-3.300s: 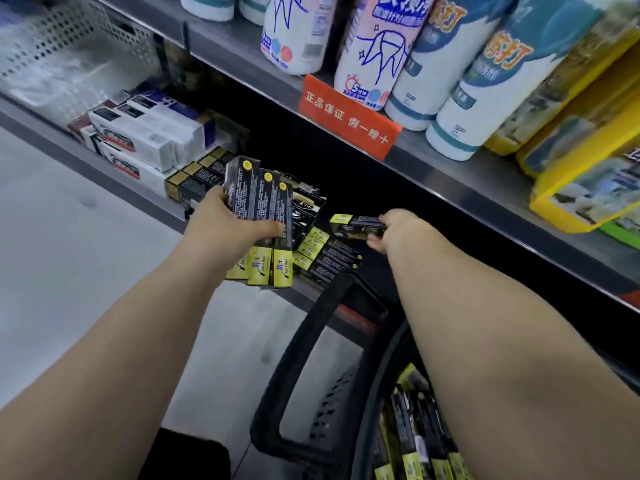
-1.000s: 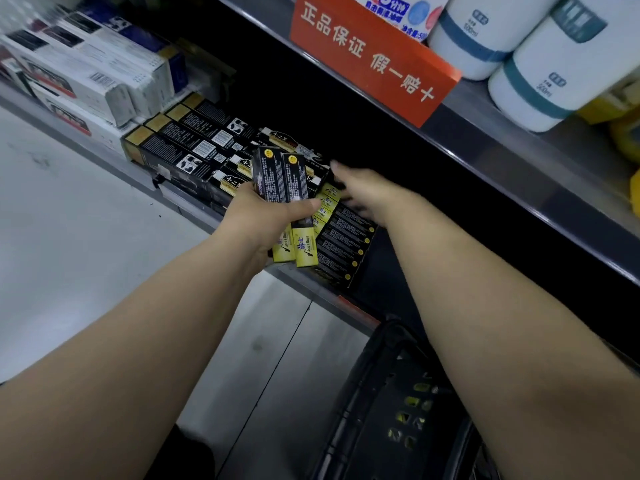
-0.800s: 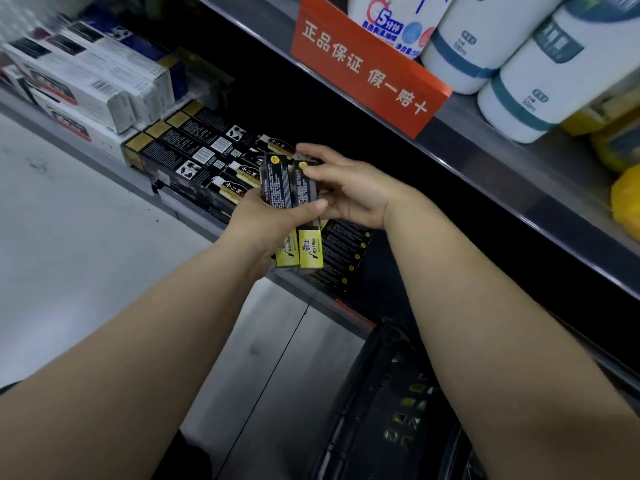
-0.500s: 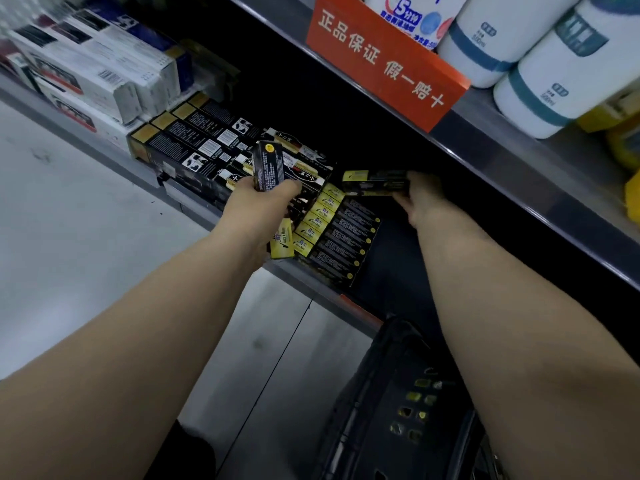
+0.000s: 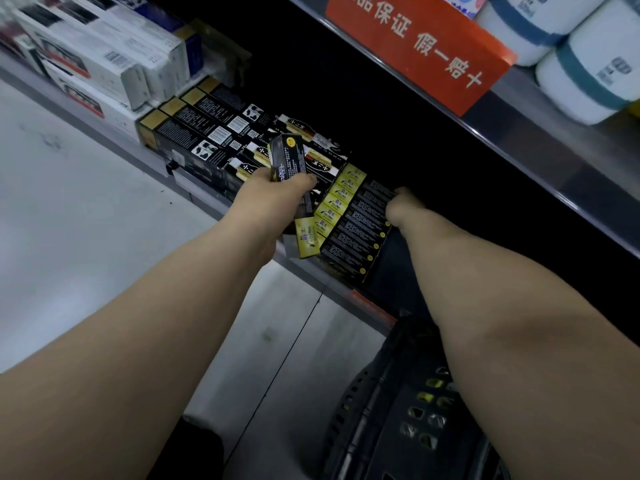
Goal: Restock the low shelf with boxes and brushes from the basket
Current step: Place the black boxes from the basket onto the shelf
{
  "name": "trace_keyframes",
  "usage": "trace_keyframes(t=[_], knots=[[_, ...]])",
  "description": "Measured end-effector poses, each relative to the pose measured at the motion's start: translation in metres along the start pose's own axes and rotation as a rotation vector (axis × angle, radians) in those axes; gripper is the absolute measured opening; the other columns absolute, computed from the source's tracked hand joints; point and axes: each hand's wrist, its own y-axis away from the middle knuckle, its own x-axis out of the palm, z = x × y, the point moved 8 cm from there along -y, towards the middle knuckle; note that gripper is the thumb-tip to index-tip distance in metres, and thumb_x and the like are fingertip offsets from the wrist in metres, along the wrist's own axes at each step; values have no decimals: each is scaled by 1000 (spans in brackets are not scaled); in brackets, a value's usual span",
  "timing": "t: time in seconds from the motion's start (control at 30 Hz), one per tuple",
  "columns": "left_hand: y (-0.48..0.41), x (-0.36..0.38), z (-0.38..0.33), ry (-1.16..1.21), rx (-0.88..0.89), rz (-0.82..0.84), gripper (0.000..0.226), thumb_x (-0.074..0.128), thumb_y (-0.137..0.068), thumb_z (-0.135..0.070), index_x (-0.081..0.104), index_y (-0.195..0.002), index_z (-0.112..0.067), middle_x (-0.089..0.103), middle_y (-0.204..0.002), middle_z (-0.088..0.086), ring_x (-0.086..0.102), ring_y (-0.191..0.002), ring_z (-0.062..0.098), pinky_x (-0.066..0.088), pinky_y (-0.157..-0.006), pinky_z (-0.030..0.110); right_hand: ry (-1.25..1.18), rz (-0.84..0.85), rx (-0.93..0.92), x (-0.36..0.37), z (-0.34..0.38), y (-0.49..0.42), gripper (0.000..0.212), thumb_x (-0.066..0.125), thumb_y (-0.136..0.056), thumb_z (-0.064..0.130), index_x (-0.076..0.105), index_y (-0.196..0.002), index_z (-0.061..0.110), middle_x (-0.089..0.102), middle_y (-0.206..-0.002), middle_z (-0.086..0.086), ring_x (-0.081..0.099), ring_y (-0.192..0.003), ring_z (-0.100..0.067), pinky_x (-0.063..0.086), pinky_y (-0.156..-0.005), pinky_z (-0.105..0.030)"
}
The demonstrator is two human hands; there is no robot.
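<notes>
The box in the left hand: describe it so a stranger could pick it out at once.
Start at the orange sign on the upper shelf edge, then drop to the low shelf beneath it. There the left hand grips one black box with a yellow end. Unlike the matching boxes lying flat in a row, it is held up on end.

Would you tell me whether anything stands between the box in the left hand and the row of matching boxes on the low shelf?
Nothing visible does. The box in the left hand is held right beside the row; only the right hand rests at the row's far corner.
</notes>
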Motion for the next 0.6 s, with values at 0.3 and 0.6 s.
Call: trace_keyframes(t=[0.3, 0.6], knots=[[4, -3, 0, -74, 14, -33, 52, 73, -79, -35, 46, -116, -11, 62, -99, 7, 62, -84, 20, 55, -72, 37, 789, 219, -204, 22, 23, 33, 47, 34, -99, 10, 25, -144, 1, 29, -149, -19, 27, -138, -35, 20, -115, -45], [16, 5, -6, -339, 58, 95, 36, 77, -74, -33, 60, -99, -14, 60, -80, 0, 53, -68, 9, 38, -51, 23, 545, 467, -1061, 13, 106, 173, 66, 79, -71, 13, 51, -129, 26, 41, -135, -4, 40, -121, -13, 36, -101, -24]])
